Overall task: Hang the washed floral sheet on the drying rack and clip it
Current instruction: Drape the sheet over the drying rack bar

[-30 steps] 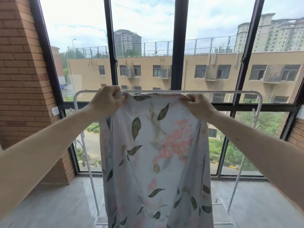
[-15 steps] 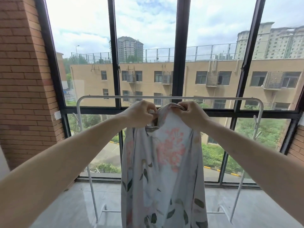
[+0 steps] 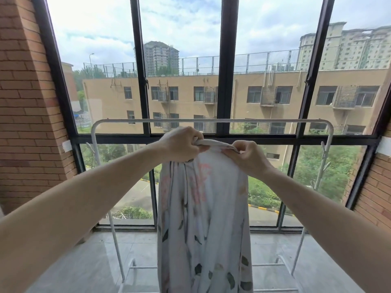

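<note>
Two hands grip the floral sheet [image 3: 203, 208], bunched.
L hand [image 3: 179, 144] & R hand [image 3: 246, 156] fisted on its top edge; white drying rack [image 3: 211, 121] bar just above, window [image 3: 226, 66] beyond, grey floor [image 3: 84, 261] below.

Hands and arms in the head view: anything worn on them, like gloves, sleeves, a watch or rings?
Nothing visible. The left hand and right hand are bare, without gloves, and both forearms are uncovered to the frame edges, with no sleeve, watch or bracelet showing. No rings show.
</note>
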Demonstrator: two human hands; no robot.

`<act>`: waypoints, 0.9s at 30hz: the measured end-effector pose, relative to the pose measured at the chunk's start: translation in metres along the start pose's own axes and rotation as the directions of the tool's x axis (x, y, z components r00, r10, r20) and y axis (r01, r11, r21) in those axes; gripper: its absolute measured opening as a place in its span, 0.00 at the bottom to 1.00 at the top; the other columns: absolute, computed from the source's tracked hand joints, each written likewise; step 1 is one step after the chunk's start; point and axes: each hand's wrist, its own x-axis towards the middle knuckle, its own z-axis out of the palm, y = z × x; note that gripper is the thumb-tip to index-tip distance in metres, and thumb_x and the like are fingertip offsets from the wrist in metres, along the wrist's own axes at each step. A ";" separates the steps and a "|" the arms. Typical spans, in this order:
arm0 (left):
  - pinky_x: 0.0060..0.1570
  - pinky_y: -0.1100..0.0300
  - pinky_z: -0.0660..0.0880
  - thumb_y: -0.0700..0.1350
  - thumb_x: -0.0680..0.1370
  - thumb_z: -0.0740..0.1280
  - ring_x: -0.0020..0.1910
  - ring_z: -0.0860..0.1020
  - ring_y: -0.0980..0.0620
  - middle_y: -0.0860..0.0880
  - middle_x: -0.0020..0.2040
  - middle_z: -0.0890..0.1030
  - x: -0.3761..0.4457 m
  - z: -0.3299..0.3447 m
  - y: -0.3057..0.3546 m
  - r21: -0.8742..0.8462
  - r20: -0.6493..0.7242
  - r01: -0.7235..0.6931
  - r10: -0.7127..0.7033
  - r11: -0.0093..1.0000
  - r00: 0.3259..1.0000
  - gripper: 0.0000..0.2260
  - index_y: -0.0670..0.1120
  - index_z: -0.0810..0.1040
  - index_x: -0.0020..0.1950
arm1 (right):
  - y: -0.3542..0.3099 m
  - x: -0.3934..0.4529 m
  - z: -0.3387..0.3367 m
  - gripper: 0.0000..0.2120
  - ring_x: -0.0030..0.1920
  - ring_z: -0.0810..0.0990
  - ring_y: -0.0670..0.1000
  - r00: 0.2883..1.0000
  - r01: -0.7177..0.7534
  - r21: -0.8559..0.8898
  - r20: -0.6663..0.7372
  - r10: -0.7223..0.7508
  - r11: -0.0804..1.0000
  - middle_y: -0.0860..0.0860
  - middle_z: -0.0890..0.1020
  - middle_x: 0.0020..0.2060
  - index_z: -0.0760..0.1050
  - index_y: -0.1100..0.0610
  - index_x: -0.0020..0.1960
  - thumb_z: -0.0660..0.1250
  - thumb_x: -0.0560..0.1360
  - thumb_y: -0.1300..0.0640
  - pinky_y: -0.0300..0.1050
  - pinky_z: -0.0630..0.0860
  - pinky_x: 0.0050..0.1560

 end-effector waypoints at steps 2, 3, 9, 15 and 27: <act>0.29 0.61 0.71 0.51 0.81 0.68 0.26 0.75 0.55 0.53 0.29 0.78 0.005 -0.004 -0.001 -0.095 -0.046 0.030 -0.034 0.995 0.998 0.12 0.49 0.81 0.40 | 0.007 -0.006 0.003 0.14 0.34 0.79 0.47 1.000 -0.020 -0.031 -0.004 0.019 0.999 0.45 0.82 0.34 0.78 0.53 0.38 0.74 0.75 0.45 0.46 0.74 0.34; 0.28 0.61 0.71 0.50 0.82 0.67 0.26 0.74 0.55 0.53 0.28 0.77 0.007 -0.006 -0.001 -0.124 -0.069 0.034 -0.043 0.992 0.997 0.13 0.48 0.80 0.39 | 0.013 -0.014 0.009 0.11 0.38 0.82 0.48 0.998 -0.049 -0.073 0.022 0.051 0.996 0.46 0.83 0.37 0.77 0.51 0.39 0.75 0.74 0.47 0.48 0.78 0.37; 0.24 0.64 0.68 0.43 0.83 0.65 0.24 0.71 0.56 0.55 0.27 0.74 0.011 -0.010 -0.001 -0.267 -0.117 0.057 -0.091 0.962 0.989 0.16 0.51 0.76 0.35 | 0.069 -0.068 0.066 0.09 0.43 0.82 0.55 0.926 -0.298 -0.199 0.176 0.333 0.933 0.50 0.83 0.40 0.77 0.54 0.46 0.64 0.69 0.52 0.56 0.81 0.44; 0.32 0.55 0.74 0.47 0.83 0.65 0.31 0.77 0.49 0.51 0.31 0.78 0.008 -0.019 -0.025 -0.079 -0.184 0.137 -0.150 0.987 0.972 0.15 0.51 0.77 0.36 | 0.103 -0.065 0.063 0.10 0.47 0.82 0.53 0.826 -0.441 -0.176 0.303 0.475 0.880 0.56 0.86 0.50 0.81 0.58 0.54 0.64 0.80 0.55 0.48 0.77 0.46; 0.34 0.55 0.73 0.50 0.83 0.63 0.37 0.82 0.42 0.45 0.34 0.83 -0.004 -0.075 -0.074 -0.003 -0.290 0.296 -0.284 0.955 0.914 0.16 0.44 0.79 0.39 | -0.003 0.064 -0.100 0.22 0.28 0.72 0.50 0.983 0.130 -0.333 -0.082 -0.166 0.934 0.50 0.75 0.27 0.75 0.56 0.35 0.64 0.84 0.46 0.47 0.68 0.32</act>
